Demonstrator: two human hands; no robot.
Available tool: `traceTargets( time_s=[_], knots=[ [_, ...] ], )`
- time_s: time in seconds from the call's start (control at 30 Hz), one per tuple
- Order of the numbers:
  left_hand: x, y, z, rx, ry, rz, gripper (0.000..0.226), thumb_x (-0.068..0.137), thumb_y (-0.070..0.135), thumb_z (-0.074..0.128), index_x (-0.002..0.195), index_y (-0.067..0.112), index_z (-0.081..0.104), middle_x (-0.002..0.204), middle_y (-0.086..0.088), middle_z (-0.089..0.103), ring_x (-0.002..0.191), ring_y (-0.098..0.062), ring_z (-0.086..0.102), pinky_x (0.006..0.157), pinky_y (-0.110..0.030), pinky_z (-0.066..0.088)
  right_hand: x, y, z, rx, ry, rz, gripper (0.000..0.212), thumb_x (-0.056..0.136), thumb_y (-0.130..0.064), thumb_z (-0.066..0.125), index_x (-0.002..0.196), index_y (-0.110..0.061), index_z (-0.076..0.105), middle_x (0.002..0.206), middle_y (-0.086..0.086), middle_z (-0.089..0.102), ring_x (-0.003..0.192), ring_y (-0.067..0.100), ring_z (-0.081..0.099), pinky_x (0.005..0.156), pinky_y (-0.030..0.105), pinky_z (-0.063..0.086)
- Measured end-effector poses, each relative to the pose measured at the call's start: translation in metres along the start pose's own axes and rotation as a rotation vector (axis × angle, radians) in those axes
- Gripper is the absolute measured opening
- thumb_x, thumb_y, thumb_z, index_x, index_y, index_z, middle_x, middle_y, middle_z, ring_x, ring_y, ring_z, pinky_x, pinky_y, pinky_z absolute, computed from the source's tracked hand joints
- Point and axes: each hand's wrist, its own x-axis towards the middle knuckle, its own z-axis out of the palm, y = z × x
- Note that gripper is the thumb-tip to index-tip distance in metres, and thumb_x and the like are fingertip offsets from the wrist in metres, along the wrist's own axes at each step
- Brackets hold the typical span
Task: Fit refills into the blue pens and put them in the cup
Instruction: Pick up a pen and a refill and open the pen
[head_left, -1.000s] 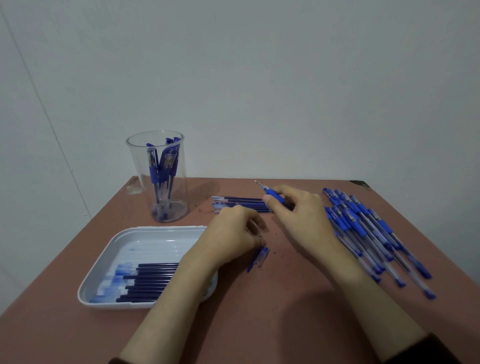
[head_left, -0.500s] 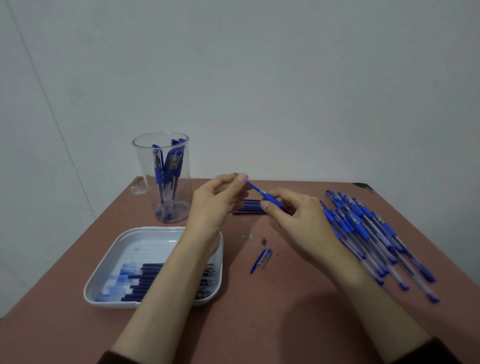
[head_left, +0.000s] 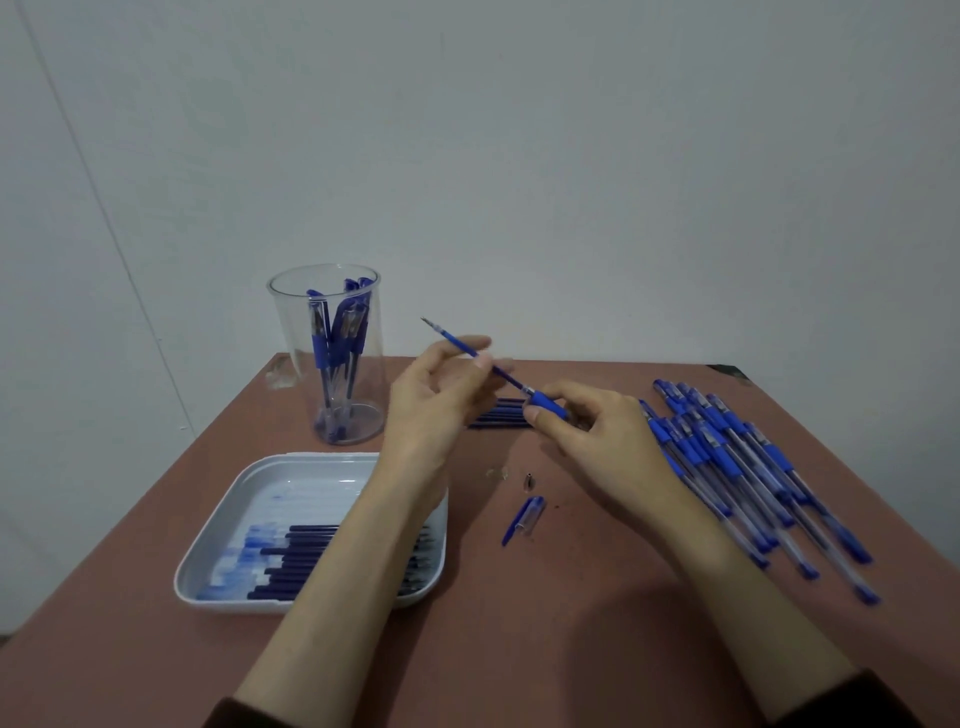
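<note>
Ok, left to right. 1 white tray (head_left: 311, 457) sits at the near-left of the table (head_left: 519, 623), with dark refills in tray (head_left: 311, 561) lying in rows. Roughly 8 show, and the forearm covers part of them, so no exact count.

1 clear cup (head_left: 298, 332) stands upright behind the tray and apart from it. The pens in cup (head_left: 340, 338) are capped and stand on end. I make out 4 or 5; they overlap.

The left hand (head_left: 436, 395) is raised, with thumb and forefinger pinching 1 refill (head_left: 452, 340) mid-length and the other fingers loosely curled. The refill slants up-left, writing tip at the top. Its lower end meets the mouth of 1 pen (head_left: 545, 402), held off the table. How far in it goes, I can't tell.

The right hand (head_left: 597, 436) grips that pen at its blue grip between thumb and fingertips.

Behind the hands a small stack of spare refills (head_left: 498, 415) lies flat, count unclear.

Below the hands on the table are 1 small metal tip (head_left: 528, 480) and 1 cap (head_left: 524, 519), near each other and not touching.

At far right is a pile of pens (head_left: 753, 467), capped and overlapping in a fan. Roughly a dozen; I can't count them exactly.
</note>
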Motion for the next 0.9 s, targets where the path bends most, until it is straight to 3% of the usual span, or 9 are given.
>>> traceTargets(
  time_s=[0.17,0.27,0.37,0.53,0.73,0.9],
  knots=[
    [0.001,0.012,0.003,0.051,0.199,0.38,0.025,0.097,0.01,0.049,0.114,0.026,0.058,0.082,-0.001,0.068,0.087,-0.017,0.067,0.083,-0.027,0.055,0.001,0.004,-0.005,-0.106,0.034,0.048,0.012,0.087,-0.036,0.064,0.09,-0.029,0.072,0.067,0.005,0.062,0.065,0.021,0.054,0.062,0.035,0.046],
    [0.028,0.019,0.01,0.509,0.133,0.5,0.031,0.096,0.013,0.052,0.12,0.03,0.059,0.088,0.001,0.063,0.079,-0.011,0.063,0.077,-0.02,0.051,0.003,0.007,-0.008,-0.149,0.093,0.077,0.012,0.088,-0.036,0.063,0.092,-0.028,0.072,0.062,0.001,0.059,0.058,0.014,0.049,0.059,0.031,0.042],
    [0.075,0.012,0.01,1.06,-0.049,0.392,0.033,0.089,0.011,0.06,0.122,0.018,0.064,0.091,0.003,0.067,0.082,-0.015,0.062,0.084,-0.029,0.048,0.007,0.009,-0.013,-0.134,0.168,0.119,0.011,0.088,-0.034,0.063,0.087,-0.026,0.071,0.057,-0.003,0.054,0.057,0.014,0.048,0.059,0.032,0.041],
    [0.115,-0.019,0.002,1.433,-0.252,0.177,0.018,0.083,0.01,0.067,0.099,0.015,0.074,0.097,-0.006,0.073,0.092,-0.023,0.066,0.086,-0.037,0.052,0.008,0.011,-0.017,-0.088,0.229,0.184,0.016,0.091,-0.033,0.06,0.081,-0.023,0.066,0.052,-0.005,0.043,0.052,0.014,0.041,0.053,0.031,0.036],
    [0.12,-0.036,-0.003,1.529,-0.502,0.079,0.021,0.087,0.01,0.064,0.104,0.014,0.074,0.106,-0.004,0.072,0.098,-0.02,0.063,0.088,-0.028,0.048,0.007,0.007,-0.016,-0.086,0.208,0.167,0.014,0.091,-0.034,0.06,0.08,-0.027,0.065,0.049,-0.006,0.041,0.049,0.009,0.038,0.05,0.026,0.03],
    [0.118,-0.034,-0.004,1.496,-0.538,0.035,0.028,0.089,0.003,0.056,0.11,0.013,0.072,0.111,-0.004,0.07,0.104,-0.018,0.061,0.088,-0.019,0.042,0.006,0.008,-0.016,-0.079,0.209,0.164,0.014,0.091,-0.035,0.06,0.083,-0.026,0.067,0.051,-0.006,0.044,0.05,0.01,0.039,0.051,0.027,0.034]
  ],
)
